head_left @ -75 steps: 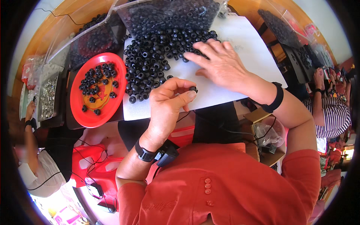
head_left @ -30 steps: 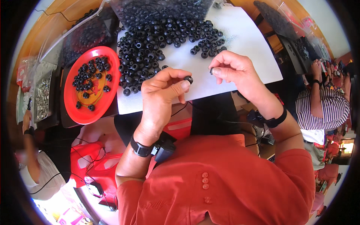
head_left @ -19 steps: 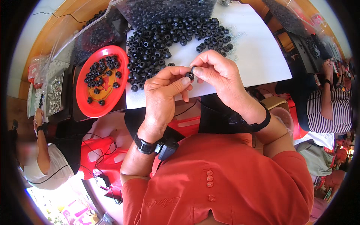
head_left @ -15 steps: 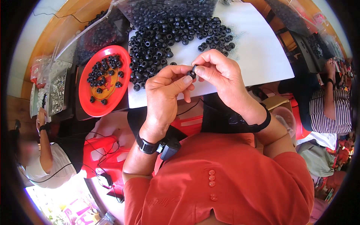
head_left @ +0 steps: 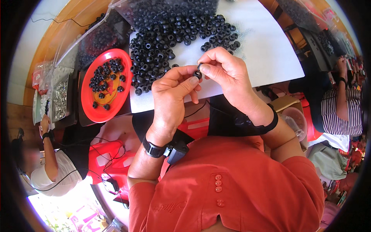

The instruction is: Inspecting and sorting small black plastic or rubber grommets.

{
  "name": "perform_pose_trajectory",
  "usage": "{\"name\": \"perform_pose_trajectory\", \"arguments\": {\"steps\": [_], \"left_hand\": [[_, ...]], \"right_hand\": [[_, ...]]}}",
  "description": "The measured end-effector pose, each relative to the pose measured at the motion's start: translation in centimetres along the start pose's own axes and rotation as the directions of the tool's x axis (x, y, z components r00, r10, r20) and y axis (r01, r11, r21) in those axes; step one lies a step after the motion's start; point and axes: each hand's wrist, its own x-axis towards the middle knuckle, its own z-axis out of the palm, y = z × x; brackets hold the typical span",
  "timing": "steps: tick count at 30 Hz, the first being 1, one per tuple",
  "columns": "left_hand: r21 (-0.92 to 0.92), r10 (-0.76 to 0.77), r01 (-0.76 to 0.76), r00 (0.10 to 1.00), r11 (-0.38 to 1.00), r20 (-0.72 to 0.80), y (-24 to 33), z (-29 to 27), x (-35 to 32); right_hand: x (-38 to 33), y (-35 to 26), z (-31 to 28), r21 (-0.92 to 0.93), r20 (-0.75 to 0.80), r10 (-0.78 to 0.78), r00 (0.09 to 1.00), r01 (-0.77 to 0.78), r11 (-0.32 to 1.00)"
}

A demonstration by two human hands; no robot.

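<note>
Above the near edge of a white board (head_left: 266, 46), my two hands meet fingertip to fingertip. Between thumb and forefinger, my left hand (head_left: 168, 98) pinches a small round black piece (head_left: 197, 74) with a pale ring showing in its opening. My right hand (head_left: 234, 79) is closed in a pinch on a small dark part (head_left: 199, 66) just above that piece; whether the two are joined I cannot tell. Beyond my fingers lies a heap of hollow black round pieces (head_left: 152, 58), like large beads with holes.
To the left, a red oval plate (head_left: 88, 92) carries several similar black pieces. A clear bag (head_left: 170, 11) full of them lies at the back. A metal tray (head_left: 62, 96) of small shiny parts stands far left. Other people work at both sides, one in a striped top (head_left: 342, 110).
The right fingertips have shifted slightly up from the left ones, and the piece in my left hand now shows its pale ring. The whole view has shifted a little.
</note>
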Motion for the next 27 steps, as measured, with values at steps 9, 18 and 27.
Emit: {"name": "perform_pose_trajectory", "arguments": {"steps": [9,18,27], "left_hand": [[0.007,0.013,-0.013,1.000,1.000,-0.003,-0.2,0.1,0.2],[-0.011,-0.001,0.001,0.999,1.000,-0.044,-0.3,0.2,0.0],[0.029,0.028,-0.026,0.998,0.999,-0.050,-0.4,0.3,-0.4]], "right_hand": [[0.0,0.5,0.5,-0.107,-0.008,-0.098,0.995,0.096,0.990],[-0.2,0.8,0.5,-0.241,0.011,-0.151,0.988,0.149,0.959],[-0.7,0.5,0.0,-0.414,0.090,-0.337,0.937,0.343,0.843]]}}
